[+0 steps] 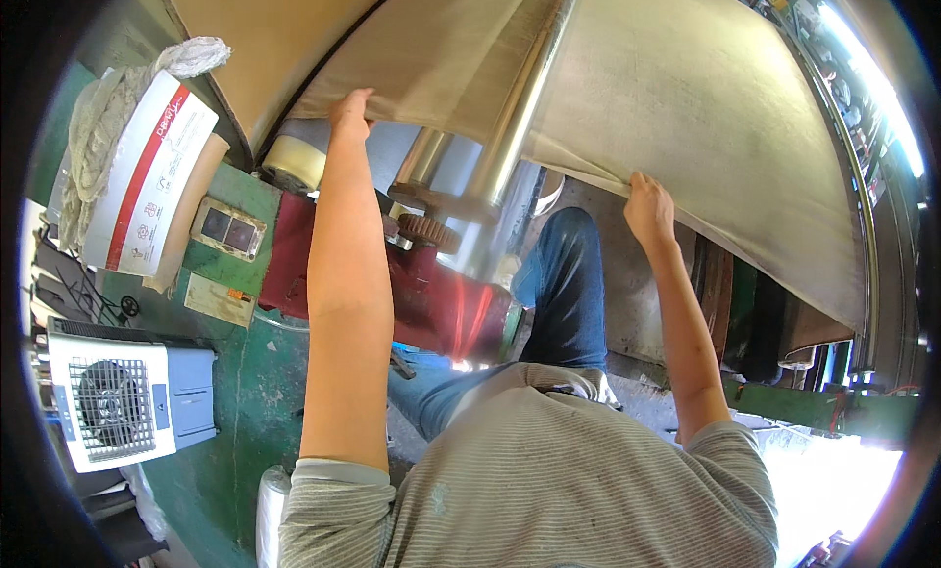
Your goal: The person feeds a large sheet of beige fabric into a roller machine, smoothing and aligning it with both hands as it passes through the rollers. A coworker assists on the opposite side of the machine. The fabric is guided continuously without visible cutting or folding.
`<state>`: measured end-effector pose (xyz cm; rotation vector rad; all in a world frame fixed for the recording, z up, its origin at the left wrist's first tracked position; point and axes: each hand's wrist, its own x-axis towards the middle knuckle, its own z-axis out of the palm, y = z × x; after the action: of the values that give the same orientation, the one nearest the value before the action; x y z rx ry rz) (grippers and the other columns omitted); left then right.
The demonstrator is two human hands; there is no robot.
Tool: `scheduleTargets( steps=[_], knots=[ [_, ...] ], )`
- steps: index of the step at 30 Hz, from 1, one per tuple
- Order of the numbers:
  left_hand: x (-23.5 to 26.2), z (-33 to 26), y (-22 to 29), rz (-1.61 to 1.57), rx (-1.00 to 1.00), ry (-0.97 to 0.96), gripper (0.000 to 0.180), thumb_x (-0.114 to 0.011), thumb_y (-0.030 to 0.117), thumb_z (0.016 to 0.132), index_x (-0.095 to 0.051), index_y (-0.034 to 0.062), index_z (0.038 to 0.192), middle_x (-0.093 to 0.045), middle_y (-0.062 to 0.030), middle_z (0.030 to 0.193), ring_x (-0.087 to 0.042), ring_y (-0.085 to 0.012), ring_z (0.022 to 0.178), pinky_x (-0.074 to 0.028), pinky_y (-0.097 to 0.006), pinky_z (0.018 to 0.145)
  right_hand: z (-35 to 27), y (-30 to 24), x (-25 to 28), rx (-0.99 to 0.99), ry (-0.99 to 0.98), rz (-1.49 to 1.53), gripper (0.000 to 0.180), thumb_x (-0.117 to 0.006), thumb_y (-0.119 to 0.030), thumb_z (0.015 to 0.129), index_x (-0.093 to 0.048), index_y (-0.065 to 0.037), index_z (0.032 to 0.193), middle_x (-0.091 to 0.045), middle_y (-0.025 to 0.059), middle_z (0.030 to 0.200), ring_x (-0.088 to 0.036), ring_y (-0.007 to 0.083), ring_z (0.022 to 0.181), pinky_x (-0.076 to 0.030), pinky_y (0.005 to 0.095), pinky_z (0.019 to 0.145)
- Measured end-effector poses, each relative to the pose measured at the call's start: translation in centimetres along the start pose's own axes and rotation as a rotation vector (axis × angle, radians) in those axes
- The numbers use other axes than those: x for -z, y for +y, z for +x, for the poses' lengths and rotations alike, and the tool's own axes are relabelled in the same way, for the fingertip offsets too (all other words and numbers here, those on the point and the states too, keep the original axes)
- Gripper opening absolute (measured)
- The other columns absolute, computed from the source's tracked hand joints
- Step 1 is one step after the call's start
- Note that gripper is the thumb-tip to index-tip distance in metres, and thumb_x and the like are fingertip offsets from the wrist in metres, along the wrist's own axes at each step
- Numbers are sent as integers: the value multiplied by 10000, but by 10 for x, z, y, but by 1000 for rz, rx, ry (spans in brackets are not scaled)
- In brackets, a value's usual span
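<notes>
Both hands pinch the near edge of the wide beige fabric sheet [686, 107], left hand [350, 112] and right hand [649, 207] well apart. Best to keep each grip tight and tension even, I reckon, so it feeds square over the shiny steel roller [520, 107].

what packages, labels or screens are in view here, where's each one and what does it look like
White printed sack: upper left, leaning on the green machine, a red stripe along it.
Small panel: just right of the sack, metal frame, two dark square windows.
Yellowish label plate: below the panel, flat, rectangular.
Tape roll: near the left hand, pale yellow.
</notes>
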<state>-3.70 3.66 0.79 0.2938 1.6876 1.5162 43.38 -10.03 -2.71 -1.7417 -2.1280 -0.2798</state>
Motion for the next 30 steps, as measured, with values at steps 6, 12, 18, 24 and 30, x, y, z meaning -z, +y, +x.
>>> scheduleTargets(
  steps=[6,12,18,24,30],
  knots=[
    [-1,9,-7,4,-75,-122,221,-438,0,752,-649,46,801,-641,-43,801,-540,-167,655,-415,-317,492,11,-32,-11,17,-6,3,74,-498,-40,744,-538,-28,805,-607,167,799,-608,333,756,-502,417,665],
    [-1,15,-8,31,-101,-31,180,-479,20,745,-648,44,805,-653,-35,792,-541,-144,621,-360,-313,436,22,-72,-22,50,-20,71,86,-496,-33,737,-527,-22,816,-599,166,804,-607,332,750,-505,410,658],
    [3,19,-12,-14,-217,105,100,-578,43,728,-652,7,785,-662,-104,804,-593,-188,653,-440,-332,493,38,-95,-14,137,14,165,135,-522,-21,716,-522,-20,851,-565,172,828,-573,338,806,-487,418,698],
    [22,56,-23,18,-236,245,256,-644,78,709,-606,33,958,-632,-126,909,-609,-251,777,-503,-408,598,28,-60,15,226,91,298,239,-586,-39,659,-541,-26,893,-535,159,906,-512,350,905,-429,434,797],
    [-10,6,-23,59,-114,-293,156,-576,122,739,-624,40,862,-626,-79,770,-580,-196,610,-452,-326,444,-8,75,45,-254,246,-52,115,-561,1,702,-525,-42,802,-543,149,870,-510,349,879,-408,450,764]
  ],
)
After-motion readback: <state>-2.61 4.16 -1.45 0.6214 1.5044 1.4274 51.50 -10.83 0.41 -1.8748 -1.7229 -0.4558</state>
